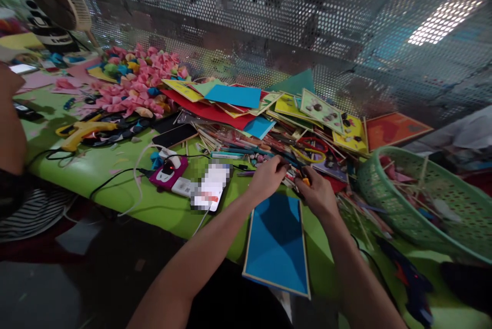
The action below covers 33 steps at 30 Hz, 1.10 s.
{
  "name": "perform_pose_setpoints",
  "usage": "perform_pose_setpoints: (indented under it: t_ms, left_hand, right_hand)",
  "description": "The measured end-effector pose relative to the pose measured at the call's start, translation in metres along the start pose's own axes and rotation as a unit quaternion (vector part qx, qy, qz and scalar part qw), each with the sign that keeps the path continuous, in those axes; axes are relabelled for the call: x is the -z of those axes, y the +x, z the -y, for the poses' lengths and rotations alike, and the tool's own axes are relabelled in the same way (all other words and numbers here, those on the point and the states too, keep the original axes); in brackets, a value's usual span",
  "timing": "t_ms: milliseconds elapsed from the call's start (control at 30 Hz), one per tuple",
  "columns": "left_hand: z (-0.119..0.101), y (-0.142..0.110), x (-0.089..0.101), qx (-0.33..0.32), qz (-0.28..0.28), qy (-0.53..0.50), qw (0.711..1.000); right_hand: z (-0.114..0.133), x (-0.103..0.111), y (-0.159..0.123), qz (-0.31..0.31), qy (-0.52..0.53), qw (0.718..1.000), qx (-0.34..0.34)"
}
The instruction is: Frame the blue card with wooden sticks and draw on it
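Note:
My left hand (269, 174) is over the cluttered middle of the table, its fingers pinched together; whatever they hold is too small to make out. Close beside it on the right, my right hand (318, 191) is curled at the same pile, with a small orange piece (306, 181) showing at its fingertips. What that piece belongs to is hidden. Below both hands lies a blue card (274, 244) edged with thin pale sticks, reaching over the table's front edge. Scissors with red and yellow handles (309, 150) rest just behind my hands, among sticks and pens (230, 155).
Left of my arms are a lit phone (211, 185), a purple power strip (169, 172) and a yellow glue gun (84, 131). A green basket (378, 216) and a dark blue glue gun (411, 278) are on the right. Pink paper pieces (142, 80) and cards (234, 96) are heaped behind.

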<state>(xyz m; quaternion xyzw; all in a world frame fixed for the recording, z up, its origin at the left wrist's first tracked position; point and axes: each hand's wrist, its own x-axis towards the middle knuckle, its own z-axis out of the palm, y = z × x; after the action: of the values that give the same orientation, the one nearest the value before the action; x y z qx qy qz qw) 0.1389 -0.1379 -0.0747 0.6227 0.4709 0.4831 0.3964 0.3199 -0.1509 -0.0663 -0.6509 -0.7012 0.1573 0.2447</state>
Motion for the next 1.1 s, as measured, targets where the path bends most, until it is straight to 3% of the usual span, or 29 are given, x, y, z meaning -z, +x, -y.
perform_pose_setpoints:
  t_ms: [100, 300, 500, 700, 800, 967, 1100]
  left_hand:
    - [0.001, 0.002, 0.006, -0.004, -0.019, -0.046, 0.999]
    - [0.003, 0.008, 0.012, 0.012, -0.097, -0.116, 0.988]
    - [0.005, 0.012, 0.015, 0.029, -0.103, -0.155, 0.982]
    - [0.01, 0.017, 0.013, 0.051, -0.06, -0.175, 0.981]
    - [0.014, 0.016, 0.014, 0.05, -0.031, -0.153, 0.986]
    - [0.016, 0.009, 0.01, 0.031, 0.05, -0.085, 0.995]
    - [0.019, 0.003, -0.005, 0.013, 0.133, -0.047, 0.99]
  right_hand:
    - [-0.012, 0.009, 0.007, -0.025, -0.008, 0.999, -0.018]
    - [-0.023, 0.021, 0.031, -0.031, -0.163, 0.986, -0.021]
    - [0.009, -0.001, 0.064, -0.047, -0.287, 0.954, 0.075]
    - [0.013, -0.02, 0.09, -0.082, -0.202, 0.964, 0.151]
    - [0.009, -0.008, 0.077, -0.07, -0.164, 0.968, 0.178]
    - [0.007, 0.02, 0.02, -0.041, -0.042, 0.962, 0.265]
    - [0.001, 0.02, -0.014, -0.03, -0.106, 0.955, 0.275]
